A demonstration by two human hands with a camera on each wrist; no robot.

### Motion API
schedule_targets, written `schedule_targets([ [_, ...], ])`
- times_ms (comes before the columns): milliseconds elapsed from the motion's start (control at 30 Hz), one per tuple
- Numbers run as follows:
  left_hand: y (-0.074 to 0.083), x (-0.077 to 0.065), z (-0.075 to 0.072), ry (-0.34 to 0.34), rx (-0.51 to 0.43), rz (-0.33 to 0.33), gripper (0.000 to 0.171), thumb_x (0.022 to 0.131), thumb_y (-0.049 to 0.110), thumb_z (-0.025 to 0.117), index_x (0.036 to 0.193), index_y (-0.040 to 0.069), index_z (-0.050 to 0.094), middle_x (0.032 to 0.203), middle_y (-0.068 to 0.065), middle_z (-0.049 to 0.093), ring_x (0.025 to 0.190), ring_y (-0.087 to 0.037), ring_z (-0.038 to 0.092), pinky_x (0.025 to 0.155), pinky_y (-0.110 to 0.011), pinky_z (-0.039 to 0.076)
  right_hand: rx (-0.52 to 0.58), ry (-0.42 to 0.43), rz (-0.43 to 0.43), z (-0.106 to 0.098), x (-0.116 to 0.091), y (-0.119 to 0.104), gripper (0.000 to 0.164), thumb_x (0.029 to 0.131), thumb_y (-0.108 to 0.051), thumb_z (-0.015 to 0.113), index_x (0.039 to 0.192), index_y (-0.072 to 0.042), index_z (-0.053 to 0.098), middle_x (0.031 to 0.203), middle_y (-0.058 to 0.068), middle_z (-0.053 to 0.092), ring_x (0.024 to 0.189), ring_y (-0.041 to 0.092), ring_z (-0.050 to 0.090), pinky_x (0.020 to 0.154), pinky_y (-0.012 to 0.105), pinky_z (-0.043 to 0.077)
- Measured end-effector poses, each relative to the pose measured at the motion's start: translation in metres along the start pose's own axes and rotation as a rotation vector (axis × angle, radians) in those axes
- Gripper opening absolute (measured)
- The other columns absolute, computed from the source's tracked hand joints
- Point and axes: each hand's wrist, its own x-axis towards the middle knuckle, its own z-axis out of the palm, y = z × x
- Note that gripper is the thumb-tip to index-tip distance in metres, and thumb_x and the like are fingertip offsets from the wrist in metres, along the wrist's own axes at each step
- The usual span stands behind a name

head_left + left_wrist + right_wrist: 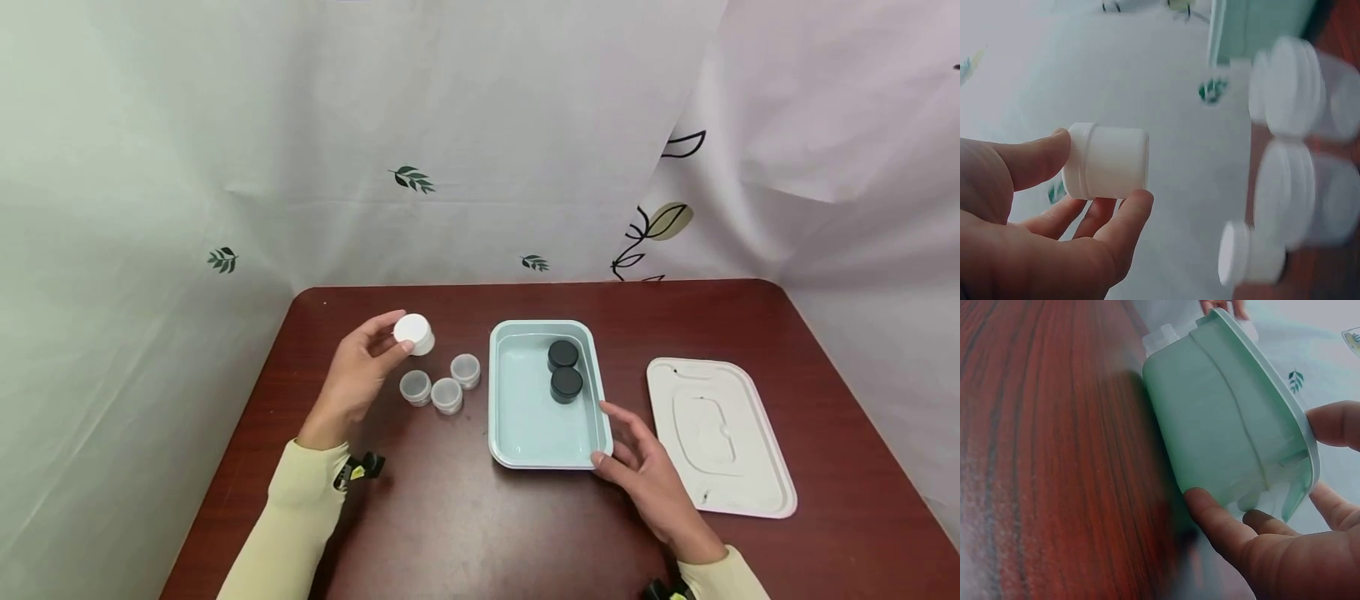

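The left hand (pixel 352 371) pinches a small white cylindrical plastic jar (pixel 414 333) between thumb and fingertips, raised above the dark red-brown wood-grain table (pixel 465 517) and to the left of a pale blue-green rectangular plastic tray (pixel 525 417). The right hand (pixel 648 479) grips the tray at its near right corner, thumb at the rim and other fingers against the outer wall. Primary hazard: dropping the jar. The hold relies on fingertip contact with a smooth wall, the thumb bearing near the ribbed cap (pixel 1077 165); a relaxed pinch lets the jar slip, and a cap not fully tightened can work loose under thumb load. Second hazard: collision. Three small translucent round plastic jars (pixel 447 396) stand close together between the left hand and the tray; a low, direct path toward the tray can knock one over. Third hazard: tray displacement. Uneven force at one corner can pivot or tip the tray, causing the two black round lidded jars (pixel 566 383) near its right wall to slide or topple. From the angled right wrist view, it is uncertain whether the base rests fully flat. Careless outward travel of the right hand can also shift the flat white rectangular plastic lid (pixel 705 429) beside it.
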Motion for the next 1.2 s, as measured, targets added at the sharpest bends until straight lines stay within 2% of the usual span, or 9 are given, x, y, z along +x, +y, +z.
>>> schedule_targets([
  [167,0.010,-0.007,0.028,-0.117,0.002,0.037,0.055,0.096,0.000,0.075,0.148,0.005,0.059,0.142,-0.019,0.064,0.130,-0.033,0.064,0.091,-0.020,0.058,-0.007,-0.003,0.000,0.000,0.000,-0.001,0.067,0.100,-0.001,0.068,0.160,-0.009,0.038,0.158,0.025,0.042,0.127,0.012,0.066,0.089,0.028,0.061],
  [300,0.017,-0.017,0.055,-0.212,0.026,0.066,0.053,0.095,0.002,0.076,0.146,0.005,0.061,0.140,-0.017,0.067,0.129,-0.033,0.066,0.093,-0.024,0.057,-0.010,0.000,0.000,0.001,-0.001,0.000,0.067,0.100,-0.001,0.068,0.160,-0.009,0.038,0.157,0.024,0.043,0.128,0.013,0.066,0.089,0.028,0.061],
  [500,0.021,-0.024,0.099,-0.372,0.168,0.121,0.049,0.095,0.005,0.077,0.142,0.003,0.063,0.140,-0.013,0.069,0.127,-0.032,0.069,0.102,-0.039,0.058,-0.010,0.005,0.004,0.001,-0.001,0.000,0.067,0.100,-0.001,0.068,0.159,-0.009,0.039,0.157,0.025,0.044,0.127,0.012,0.066,0.089,0.028,0.061],
  [633,0.020,-0.023,0.124,-0.468,0.242,0.152,0.047,0.096,0.008,0.078,0.141,0.004,0.065,0.140,-0.009,0.069,0.127,-0.027,0.070,0.105,-0.038,0.057,-0.010,0.000,0.004,0.002,0.000,-0.001,0.067,0.100,-0.002,0.069,0.159,-0.009,0.039,0.157,0.026,0.044,0.127,0.011,0.066,0.089,0.028,0.061],
  [867,0.015,-0.020,0.153,-0.530,0.355,0.173,0.046,0.096,0.013,0.079,0.140,0.006,0.066,0.138,-0.007,0.071,0.124,-0.023,0.071,0.105,-0.034,0.056,-0.009,-0.025,-0.006,0.000,0.003,-0.001,0.066,0.101,-0.001,0.067,0.159,-0.009,0.038,0.158,0.026,0.042,0.127,0.013,0.066,0.089,0.028,0.061],
  [1033,0.014,-0.022,0.165,-0.564,0.385,0.147,0.046,0.095,0.009,0.079,0.139,0.005,0.066,0.133,-0.009,0.073,0.123,-0.024,0.071,0.106,-0.039,0.055,-0.011,-0.036,0.000,0.000,0.003,-0.002,0.066,0.101,-0.002,0.067,0.160,-0.009,0.037,0.160,0.024,0.040,0.128,0.012,0.066,0.089,0.028,0.061],
  [1200,0.008,-0.025,0.177,-0.571,0.471,0.148,0.042,0.092,0.008,0.082,0.132,0.006,0.068,0.122,-0.006,0.075,0.115,-0.019,0.071,0.099,-0.031,0.056,-0.002,-0.040,0.008,0.001,0.002,-0.003,0.066,0.101,-0.002,0.066,0.160,-0.009,0.036,0.160,0.024,0.040,0.127,0.012,0.066,0.089,0.027,0.061],
])
